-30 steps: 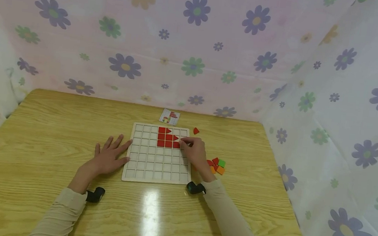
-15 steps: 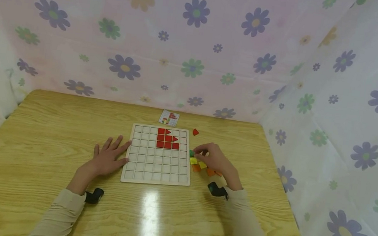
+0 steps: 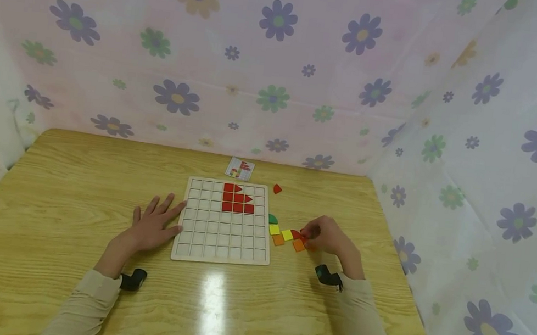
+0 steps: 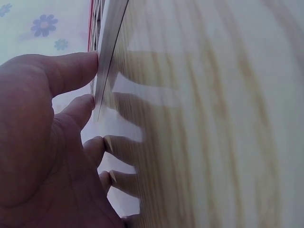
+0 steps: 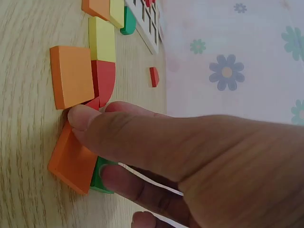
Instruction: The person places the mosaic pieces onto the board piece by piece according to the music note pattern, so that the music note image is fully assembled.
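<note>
My left hand [image 3: 151, 229] lies with fingers spread at the left edge of a white grid board [image 3: 202, 221]; its thumb and index finger touch the board's side, as the left wrist view also shows. Red squares and triangles [image 3: 238, 207] sit in the upper cells. To the right of the board, my right hand [image 3: 332, 238] pinches a small red piece [image 5: 93, 101] between thumb and index finger, among loose tiles. Its shape is mostly hidden. Around the fingertips lie an orange square [image 5: 73, 76], a red rounded piece [image 5: 103, 81], another orange tile [image 5: 76, 159] and a green tile [image 5: 99, 176].
A printed pattern card [image 3: 240, 168] lies behind the board. One red quarter-round piece [image 3: 277, 189] is off its upper right corner. Along the right edge are a green rounded piece [image 3: 273, 219], yellow squares [image 3: 274, 229] and an orange square [image 3: 278, 240]. Flowered cloth [image 3: 279, 69] surrounds the table.
My right hand has gone from the red square on the board to the green rounded piece by its edge, then further right to the pile. My left hand has stayed put.
</note>
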`<act>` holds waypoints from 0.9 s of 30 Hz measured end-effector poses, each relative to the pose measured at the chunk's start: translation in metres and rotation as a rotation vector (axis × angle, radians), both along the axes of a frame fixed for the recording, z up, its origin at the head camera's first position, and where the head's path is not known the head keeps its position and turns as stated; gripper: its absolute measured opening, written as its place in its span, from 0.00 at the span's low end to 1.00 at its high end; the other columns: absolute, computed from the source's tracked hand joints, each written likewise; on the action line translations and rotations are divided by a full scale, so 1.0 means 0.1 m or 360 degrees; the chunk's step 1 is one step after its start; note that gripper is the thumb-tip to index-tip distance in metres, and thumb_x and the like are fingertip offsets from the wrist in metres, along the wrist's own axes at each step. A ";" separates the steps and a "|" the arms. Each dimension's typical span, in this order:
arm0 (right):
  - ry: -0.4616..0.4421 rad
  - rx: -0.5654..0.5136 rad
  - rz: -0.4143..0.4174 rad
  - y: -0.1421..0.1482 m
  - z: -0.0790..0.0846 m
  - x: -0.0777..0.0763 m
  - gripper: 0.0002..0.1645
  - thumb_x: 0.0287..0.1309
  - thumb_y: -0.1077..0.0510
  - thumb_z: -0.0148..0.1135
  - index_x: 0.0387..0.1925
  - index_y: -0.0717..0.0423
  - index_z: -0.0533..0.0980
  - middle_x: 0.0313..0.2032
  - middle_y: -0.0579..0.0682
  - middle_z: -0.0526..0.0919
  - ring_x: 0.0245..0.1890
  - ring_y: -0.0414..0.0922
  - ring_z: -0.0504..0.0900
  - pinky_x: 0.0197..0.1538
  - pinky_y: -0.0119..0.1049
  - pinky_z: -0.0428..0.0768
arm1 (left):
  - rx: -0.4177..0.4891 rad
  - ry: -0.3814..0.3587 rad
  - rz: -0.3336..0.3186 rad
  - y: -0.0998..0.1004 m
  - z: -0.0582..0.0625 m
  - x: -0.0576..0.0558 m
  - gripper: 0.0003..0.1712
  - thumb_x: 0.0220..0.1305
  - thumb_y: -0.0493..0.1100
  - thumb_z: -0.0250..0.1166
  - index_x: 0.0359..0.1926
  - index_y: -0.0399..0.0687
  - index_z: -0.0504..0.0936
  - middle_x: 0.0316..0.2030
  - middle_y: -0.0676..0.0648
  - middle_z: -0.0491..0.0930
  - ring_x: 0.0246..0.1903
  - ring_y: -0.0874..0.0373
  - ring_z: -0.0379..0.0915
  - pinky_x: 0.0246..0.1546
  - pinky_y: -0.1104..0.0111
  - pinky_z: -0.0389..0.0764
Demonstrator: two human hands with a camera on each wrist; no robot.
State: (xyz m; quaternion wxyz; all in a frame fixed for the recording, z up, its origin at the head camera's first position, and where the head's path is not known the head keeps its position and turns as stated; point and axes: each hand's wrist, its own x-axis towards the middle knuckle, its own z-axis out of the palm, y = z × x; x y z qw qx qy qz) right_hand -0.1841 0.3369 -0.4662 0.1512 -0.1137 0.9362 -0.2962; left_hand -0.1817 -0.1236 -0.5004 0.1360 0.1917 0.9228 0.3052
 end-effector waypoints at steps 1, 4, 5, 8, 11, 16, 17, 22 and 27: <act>-0.0009 -0.0005 -0.0013 0.00 0.00 0.00 0.09 0.54 0.70 0.74 0.39 0.66 0.86 0.37 0.56 0.88 0.34 0.44 0.83 0.41 0.39 0.83 | 0.0002 0.0000 0.0002 0.00 0.00 0.00 0.39 0.77 0.54 0.57 0.79 0.44 0.57 0.79 0.31 0.41 0.77 0.26 0.27 0.65 0.25 0.27; -0.0031 0.0011 -0.0058 -0.01 -0.01 0.01 0.10 0.54 0.69 0.74 0.40 0.65 0.87 0.39 0.56 0.88 0.35 0.44 0.84 0.42 0.41 0.83 | 0.0010 -0.0001 0.0004 -0.01 -0.01 0.00 0.39 0.77 0.54 0.57 0.79 0.44 0.57 0.79 0.31 0.41 0.77 0.26 0.27 0.65 0.25 0.26; -0.0032 0.0030 -0.0069 -0.02 0.00 0.01 0.10 0.55 0.68 0.74 0.40 0.65 0.87 0.39 0.56 0.89 0.36 0.45 0.84 0.43 0.41 0.84 | 0.0011 0.0000 0.0004 -0.01 -0.01 0.00 0.39 0.77 0.54 0.57 0.79 0.44 0.57 0.79 0.31 0.41 0.77 0.26 0.27 0.65 0.25 0.27; -0.0027 0.0078 -0.0085 -0.04 0.00 0.02 0.09 0.56 0.67 0.73 0.40 0.63 0.87 0.42 0.56 0.89 0.38 0.46 0.84 0.45 0.43 0.84 | 0.0013 0.0004 0.0005 -0.01 -0.01 0.00 0.38 0.77 0.54 0.57 0.79 0.44 0.57 0.79 0.31 0.41 0.77 0.26 0.27 0.65 0.25 0.27; -0.0002 0.0114 -0.0048 -0.06 0.01 0.03 0.07 0.57 0.67 0.73 0.38 0.62 0.86 0.45 0.59 0.88 0.39 0.48 0.84 0.45 0.44 0.84 | 0.0013 0.0003 0.0006 -0.01 0.00 0.00 0.38 0.77 0.53 0.57 0.79 0.44 0.57 0.79 0.31 0.41 0.77 0.26 0.27 0.65 0.25 0.27; 0.0019 0.0149 0.0003 -0.07 0.01 0.04 0.05 0.56 0.69 0.72 0.36 0.62 0.84 0.46 0.59 0.86 0.38 0.48 0.83 0.45 0.44 0.83 | 0.0013 0.0000 0.0006 -0.01 0.00 0.00 0.38 0.77 0.54 0.56 0.80 0.44 0.56 0.79 0.31 0.41 0.77 0.26 0.27 0.65 0.25 0.27; 0.0015 0.0152 0.0000 -0.08 0.01 0.05 0.05 0.56 0.69 0.72 0.35 0.61 0.84 0.45 0.59 0.86 0.38 0.47 0.82 0.45 0.44 0.83 | 0.0012 0.0001 0.0006 -0.01 -0.01 0.00 0.38 0.77 0.54 0.56 0.80 0.44 0.56 0.79 0.31 0.41 0.77 0.26 0.27 0.65 0.25 0.27; 0.0018 0.0154 0.0022 -0.09 0.02 0.06 0.06 0.55 0.69 0.72 0.36 0.62 0.84 0.44 0.59 0.86 0.38 0.47 0.83 0.44 0.43 0.83 | 0.0013 0.0005 0.0007 -0.01 -0.01 0.00 0.39 0.77 0.55 0.56 0.80 0.45 0.57 0.79 0.31 0.41 0.77 0.26 0.27 0.65 0.25 0.26; 0.0047 0.0140 0.0017 -0.10 0.02 0.08 0.04 0.57 0.68 0.72 0.35 0.61 0.84 0.38 0.53 0.86 0.36 0.45 0.82 0.44 0.42 0.83 | 0.0025 -0.0003 0.0008 -0.01 -0.01 0.00 0.39 0.77 0.53 0.57 0.79 0.44 0.56 0.79 0.31 0.41 0.77 0.26 0.26 0.65 0.25 0.26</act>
